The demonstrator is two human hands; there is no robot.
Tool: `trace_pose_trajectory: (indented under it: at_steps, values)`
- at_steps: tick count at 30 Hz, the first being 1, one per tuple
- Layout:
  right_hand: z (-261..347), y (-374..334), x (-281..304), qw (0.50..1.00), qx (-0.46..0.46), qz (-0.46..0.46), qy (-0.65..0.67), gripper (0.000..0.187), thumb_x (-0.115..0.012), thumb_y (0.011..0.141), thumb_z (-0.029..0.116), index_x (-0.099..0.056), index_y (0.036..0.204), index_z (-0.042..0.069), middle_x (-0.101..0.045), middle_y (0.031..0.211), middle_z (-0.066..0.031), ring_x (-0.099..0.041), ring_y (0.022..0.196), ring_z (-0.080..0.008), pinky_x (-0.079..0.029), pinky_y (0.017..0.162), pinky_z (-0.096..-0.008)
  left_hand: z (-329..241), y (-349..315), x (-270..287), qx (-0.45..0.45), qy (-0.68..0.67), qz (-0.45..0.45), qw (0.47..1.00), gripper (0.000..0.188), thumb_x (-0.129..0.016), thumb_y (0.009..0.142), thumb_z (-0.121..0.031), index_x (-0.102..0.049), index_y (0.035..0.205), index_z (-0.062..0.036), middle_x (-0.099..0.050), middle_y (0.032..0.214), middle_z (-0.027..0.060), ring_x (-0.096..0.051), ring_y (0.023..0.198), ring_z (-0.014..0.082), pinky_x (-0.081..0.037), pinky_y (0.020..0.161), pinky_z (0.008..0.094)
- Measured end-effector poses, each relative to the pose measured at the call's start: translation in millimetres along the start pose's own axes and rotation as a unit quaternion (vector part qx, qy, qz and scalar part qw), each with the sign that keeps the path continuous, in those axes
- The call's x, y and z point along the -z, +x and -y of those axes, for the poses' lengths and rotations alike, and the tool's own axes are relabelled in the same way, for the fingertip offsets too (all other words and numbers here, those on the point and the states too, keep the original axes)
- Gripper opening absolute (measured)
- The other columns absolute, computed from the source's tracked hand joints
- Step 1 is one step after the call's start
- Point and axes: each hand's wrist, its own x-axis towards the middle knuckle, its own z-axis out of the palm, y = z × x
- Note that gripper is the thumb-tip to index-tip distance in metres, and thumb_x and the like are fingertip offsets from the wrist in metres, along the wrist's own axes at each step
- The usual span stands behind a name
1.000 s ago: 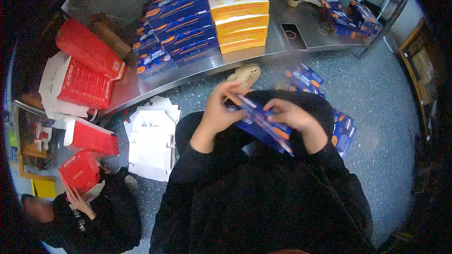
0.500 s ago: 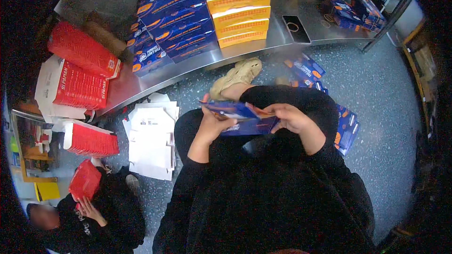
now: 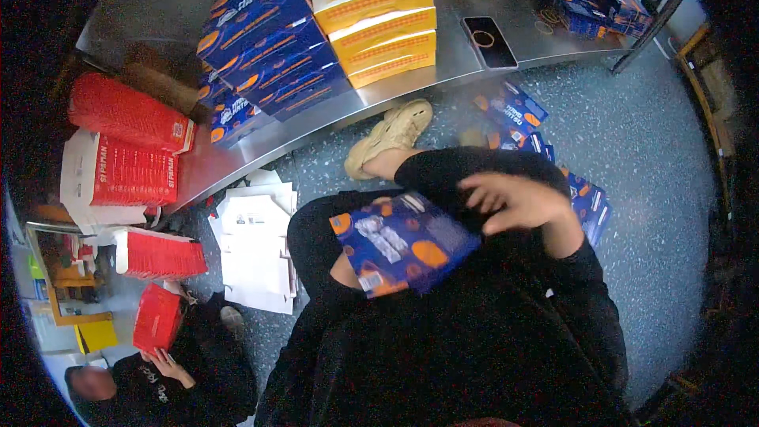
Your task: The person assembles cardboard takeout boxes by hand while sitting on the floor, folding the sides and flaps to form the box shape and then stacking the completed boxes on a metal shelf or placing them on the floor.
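A blue cardboard box (image 3: 403, 245) with orange spots is over my lap, its broad printed face turned up. My left hand (image 3: 345, 272) holds it from beneath. Most of that hand is hidden behind the cardboard; only the wrist side and a bit of fingertip show. To the right of the box, my right hand (image 3: 518, 204) is in the air, apart from it. Its fingers are spread, slightly smeared by motion, and nothing is in them.
Stacked blue boxes (image 3: 269, 39) and yellow boxes (image 3: 383, 32) stand on the metal table, beside a phone (image 3: 490, 43). Flat blue cartons (image 3: 514, 111) and white cardboard (image 3: 257, 245) lie on the floor. Red cartons (image 3: 130, 115) are at left; a co-worker holds a red box (image 3: 156, 318).
The blue box has turned from edge-on to face up and come nearer my body. My right hand has let go of it and moved right. The co-worker's red box has shifted slightly.
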Motion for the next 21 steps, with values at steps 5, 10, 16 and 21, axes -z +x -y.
trace_pose_trajectory:
  at_steps: [5, 10, 16, 21]
  values:
    - [-98, -6, 113, 0.944, -0.106, -0.311, 0.015, 0.053, -0.064, 0.075, 0.025, -0.044, 0.118, 0.002, -0.058, 0.099, -0.0114, -0.056, 0.088, -0.0178, -0.045, 0.075, -0.0299, -2, 8, -6, 0.027, -0.020, -0.013, 0.999, 0.051, -0.050, 0.080, -0.012, -0.024, 0.123, -0.0024, -0.050, 0.113, 0.0116, -0.051, 0.099, 0.0237, -0.038, 0.090, 0.0371]
    - [-235, 17, 136, 0.821, -0.198, -0.375, -0.382, 0.073, -0.070, 0.061, 0.041, -0.044, 0.118, 0.004, -0.046, 0.116, -0.0186, -0.046, 0.106, -0.0333, -0.039, 0.087, -0.0412, -1, 21, -9, 0.044, -0.045, -0.028, 0.998, 0.049, -0.048, 0.082, -0.015, -0.026, 0.123, -0.0025, -0.049, 0.114, 0.0117, -0.051, 0.101, 0.0237, -0.036, 0.091, 0.0376]
    - [-245, 33, 114, 0.821, -0.254, -0.323, -0.397, 0.063, -0.063, 0.067, 0.039, -0.042, 0.118, 0.009, -0.046, 0.115, -0.0201, -0.047, 0.104, -0.0362, -0.042, 0.082, -0.0451, 0, 31, -11, 0.053, -0.071, -0.048, 0.995, 0.047, -0.045, 0.083, -0.019, -0.028, 0.123, -0.0027, -0.049, 0.116, 0.0118, -0.050, 0.102, 0.0237, -0.034, 0.093, 0.0382]
    - [-265, 15, 108, 0.783, -0.239, -0.350, -0.456, 0.030, -0.046, 0.078, 0.014, -0.052, 0.108, 0.011, -0.057, 0.095, -0.0151, -0.056, 0.087, -0.0330, -0.047, 0.070, -0.0429, -6, 40, -9, 0.062, -0.080, -0.042, 0.994, 0.046, -0.043, 0.084, -0.022, -0.029, 0.123, -0.0028, -0.048, 0.117, 0.0118, -0.049, 0.104, 0.0237, -0.033, 0.094, 0.0387]
